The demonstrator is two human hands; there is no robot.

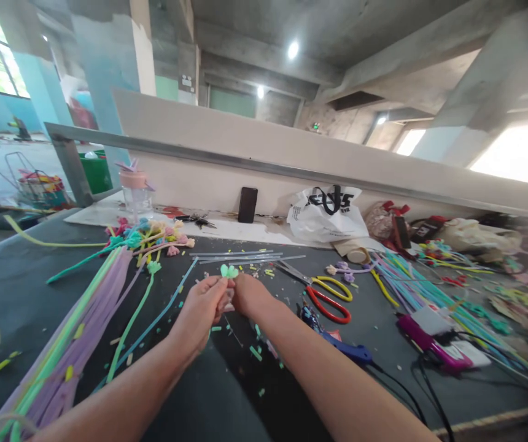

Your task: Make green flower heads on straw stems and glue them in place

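A small mint-green flower (229,271), apparently of pipe cleaner, sticks up between my two hands over the middle of the dark table. My left hand (209,299) pinches it from below, thumb and fingers pressed together. Right beside it, my right hand (248,294) is closed and touches the left fingers; its fingertips are mostly hidden behind the hand. To the left lies a bundle of lilac and green pipe cleaners (86,313) with several finished flower heads (147,236) at its far end. Scissors with red and yellow handles (328,299) lie open to the right.
Blue-handled glue gun (349,348) and magenta tool (430,347) lie at right with trailing cords. Clear tubes (245,256), a phone (247,205), a white bag (326,215) and a cup (135,193) stand or lie toward the back panel. Small green scraps (255,353) are scattered near my hands.
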